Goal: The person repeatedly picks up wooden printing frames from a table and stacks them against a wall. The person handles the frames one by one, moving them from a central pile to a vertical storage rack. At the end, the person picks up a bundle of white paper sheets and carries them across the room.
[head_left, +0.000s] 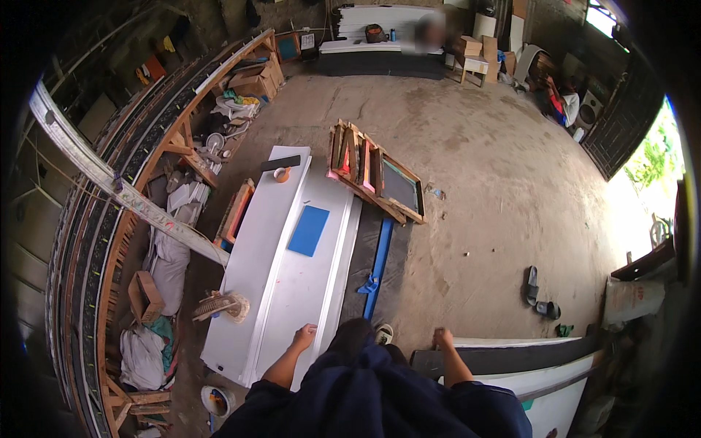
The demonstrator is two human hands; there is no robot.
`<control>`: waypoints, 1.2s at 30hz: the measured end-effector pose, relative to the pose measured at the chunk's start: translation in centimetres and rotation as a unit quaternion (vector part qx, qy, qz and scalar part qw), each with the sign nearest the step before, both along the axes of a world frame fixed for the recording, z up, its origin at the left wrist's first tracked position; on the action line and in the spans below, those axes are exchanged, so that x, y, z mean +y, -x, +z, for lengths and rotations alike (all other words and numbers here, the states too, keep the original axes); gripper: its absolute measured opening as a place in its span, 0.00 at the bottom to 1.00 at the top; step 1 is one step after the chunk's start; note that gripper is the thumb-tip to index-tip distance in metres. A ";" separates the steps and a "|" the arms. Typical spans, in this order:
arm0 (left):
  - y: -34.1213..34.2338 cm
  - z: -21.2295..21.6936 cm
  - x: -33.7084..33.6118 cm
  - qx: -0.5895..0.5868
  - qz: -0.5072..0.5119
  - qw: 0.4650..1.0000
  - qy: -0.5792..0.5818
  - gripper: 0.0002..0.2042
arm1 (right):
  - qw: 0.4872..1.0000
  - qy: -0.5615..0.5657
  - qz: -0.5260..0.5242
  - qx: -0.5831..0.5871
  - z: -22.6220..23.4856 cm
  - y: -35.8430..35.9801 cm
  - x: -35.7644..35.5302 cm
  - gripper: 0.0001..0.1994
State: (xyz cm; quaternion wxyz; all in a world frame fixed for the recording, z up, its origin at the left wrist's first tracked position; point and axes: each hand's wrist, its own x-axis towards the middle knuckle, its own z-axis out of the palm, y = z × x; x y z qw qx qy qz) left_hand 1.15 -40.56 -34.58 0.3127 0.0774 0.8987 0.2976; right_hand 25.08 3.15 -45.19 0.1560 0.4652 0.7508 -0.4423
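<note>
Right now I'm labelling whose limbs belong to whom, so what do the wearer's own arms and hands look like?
Both forearms are bare from about the elbow down, and the sleeves of a dark navy top bunch above them. The left hand and right hand wear no gloves; no watch, ring or band is visible at this size.

left hand [304, 336] on white panel [281, 270] (blue sheet [309, 230] atop)

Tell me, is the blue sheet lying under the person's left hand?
No, the blue sheet lies farther up the white panel, well apart from the left hand near its lower end.
</note>
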 end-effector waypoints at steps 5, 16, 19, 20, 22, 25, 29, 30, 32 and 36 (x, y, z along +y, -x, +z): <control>5.5 -2.0 4.5 -0.015 0.016 0.999 0.037 0.11 | 0.981 0.054 -0.089 0.162 11.4 15.7 7.6 0.14; 26.3 -8.0 25.8 0.075 0.041 0.995 -0.051 0.09 | 0.986 0.107 -0.050 0.121 11.0 40.7 23.6 0.13; 33.2 -6.7 31.7 0.112 0.034 0.990 -0.073 0.08 | 0.991 0.065 0.018 0.112 8.8 47.0 26.1 0.13; 35.5 -6.2 33.6 0.108 0.035 0.991 -0.069 0.08 | 0.991 0.050 0.031 0.120 7.8 49.2 26.7 0.12; 39.4 -7.6 35.7 0.184 0.057 0.973 -0.128 0.08 | 0.988 0.033 0.071 0.132 6.0 54.2 27.3 0.12; 44.8 -8.9 38.9 0.209 0.110 0.960 -0.152 0.11 | 0.982 0.024 0.120 0.143 2.7 61.8 27.0 0.11; 51.7 -11.3 44.1 0.261 0.070 0.952 -0.147 0.16 | 0.973 -0.021 0.181 0.139 -4.5 69.4 27.4 0.11; 53.5 -11.8 45.3 0.268 0.052 0.949 -0.159 0.17 | 0.974 -0.028 0.178 0.137 -6.2 71.1 27.3 0.12; 55.7 -13.7 46.4 0.304 0.017 0.945 -0.117 0.18 | 0.977 -0.013 0.156 0.143 -9.3 73.5 26.0 0.15; 57.0 -15.7 49.1 0.319 0.021 0.947 0.003 0.22 | 0.980 -0.020 0.120 0.157 -13.1 77.6 23.4 0.27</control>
